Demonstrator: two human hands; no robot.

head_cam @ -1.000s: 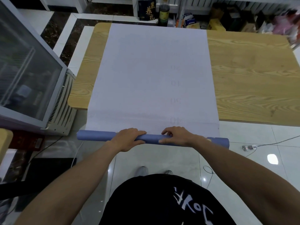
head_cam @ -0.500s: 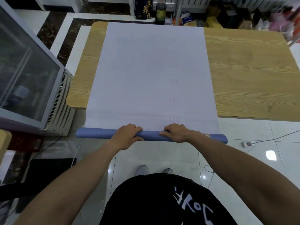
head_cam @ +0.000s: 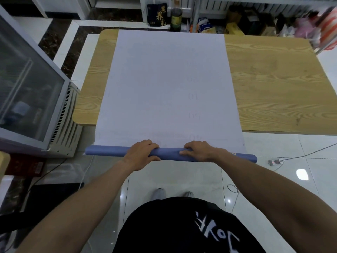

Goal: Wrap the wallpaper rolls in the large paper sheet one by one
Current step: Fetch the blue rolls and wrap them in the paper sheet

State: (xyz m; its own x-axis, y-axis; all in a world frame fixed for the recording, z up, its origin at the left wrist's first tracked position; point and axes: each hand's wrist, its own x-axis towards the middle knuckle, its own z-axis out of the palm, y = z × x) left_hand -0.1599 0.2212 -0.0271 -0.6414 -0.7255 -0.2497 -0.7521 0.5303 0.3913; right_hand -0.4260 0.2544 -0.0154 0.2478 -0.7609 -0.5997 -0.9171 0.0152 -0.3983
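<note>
A large white paper sheet (head_cam: 169,84) lies flat along the wooden table (head_cam: 277,88) and hangs past the table's near edge. At the sheet's near end a long blue wallpaper roll (head_cam: 107,150) lies crosswise, held in the air in front of the table. My left hand (head_cam: 141,152) grips the roll left of its middle, fingers curled over the top. My right hand (head_cam: 197,150) grips it right of the middle. The roll's ends stick out beyond both hands; the right end (head_cam: 249,157) reaches past the sheet's edge.
A glass-fronted cabinet (head_cam: 31,92) stands close at the left. Shelves with boxes, a dark bag (head_cam: 157,14) and bottles stand beyond the table's far edge. A power strip and cable (head_cam: 275,161) lie on the tiled floor at the right. My shoes (head_cam: 173,193) show below.
Both hands have rolled the blue roll slightly forward against the sheet's near edge. The left fingers now curl further over the top. The view has tilted a little.
</note>
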